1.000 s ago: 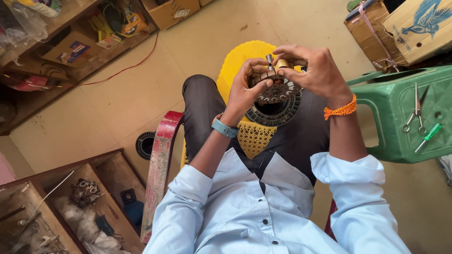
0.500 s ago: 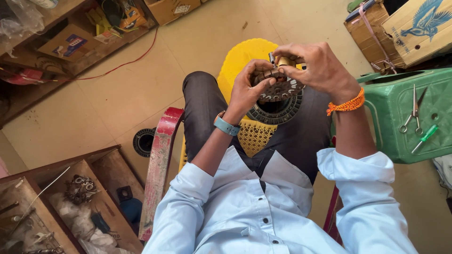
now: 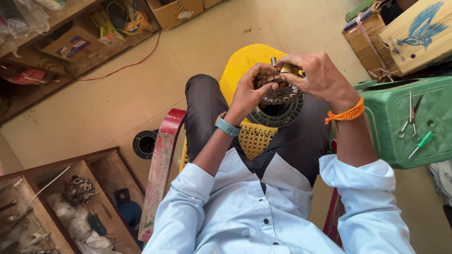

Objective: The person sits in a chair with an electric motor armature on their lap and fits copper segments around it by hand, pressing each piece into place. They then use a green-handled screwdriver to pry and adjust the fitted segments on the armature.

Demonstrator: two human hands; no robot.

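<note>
I am holding a round, dark, toothed motor core (image 3: 281,95) up over my lap, above the yellow plastic stool (image 3: 245,61) and just over a black ribbed ring (image 3: 278,115) that is resting on my knees. My left hand (image 3: 248,91) is gripping the core's near edge, thumb and fingers pinched on its rim. My right hand (image 3: 318,75) is curling over the top, fingers closing on a small brass-coloured piece (image 3: 288,69) beside the short metal shaft (image 3: 273,61) that is sticking up from the middle.

I judge I am in the middle of working that brass piece at the shaft end; whether it is going on or coming off I cannot tell. The next move, as I judge it, calls for the left hand steadying the core firmly while the right fingers are working the small piece squarely along the shaft, not tilting it. The scissors (image 3: 407,120) and green-handled screwdriver (image 3: 421,143) are lying on the green stool (image 3: 391,113) to my right, within reach.
</note>
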